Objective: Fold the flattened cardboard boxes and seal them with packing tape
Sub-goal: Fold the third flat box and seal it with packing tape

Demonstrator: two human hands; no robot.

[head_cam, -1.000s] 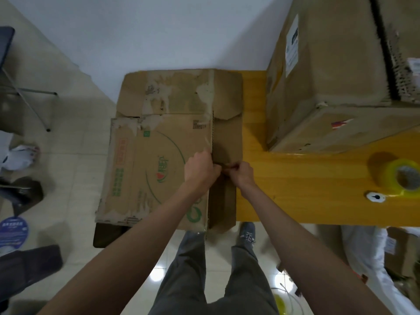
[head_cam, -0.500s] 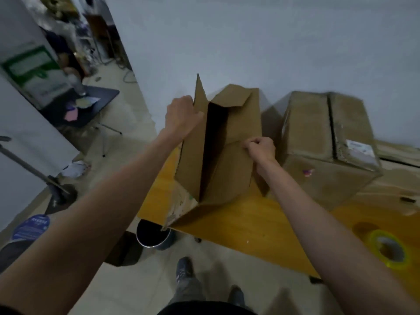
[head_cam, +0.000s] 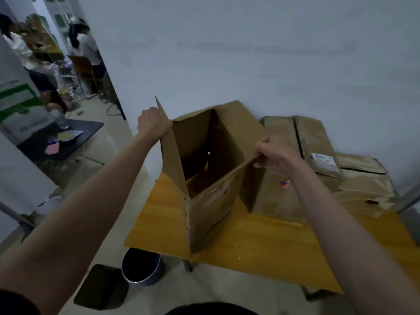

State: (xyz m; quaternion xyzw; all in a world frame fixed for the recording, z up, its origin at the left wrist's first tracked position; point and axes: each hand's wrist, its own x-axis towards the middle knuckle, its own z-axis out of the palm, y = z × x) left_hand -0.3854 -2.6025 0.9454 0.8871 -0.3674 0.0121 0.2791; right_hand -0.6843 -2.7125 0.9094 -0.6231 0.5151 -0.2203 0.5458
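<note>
Grip, left hand [head_cam: 152, 123]: curled over the far-left flap of the cardboard box [head_cam: 211, 201], opened upright on the table [head_cam: 261, 248]; right hand [head_cam: 276, 153] pinching its opposite wall edge, sealed boxes [head_cam: 318, 155] just beyond.

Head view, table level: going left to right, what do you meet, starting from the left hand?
left hand gripping a flap → opened cardboard box standing on the yellow table → right hand pinching the box's right edge → sealed box with a label → crumpled box at far right.
</note>
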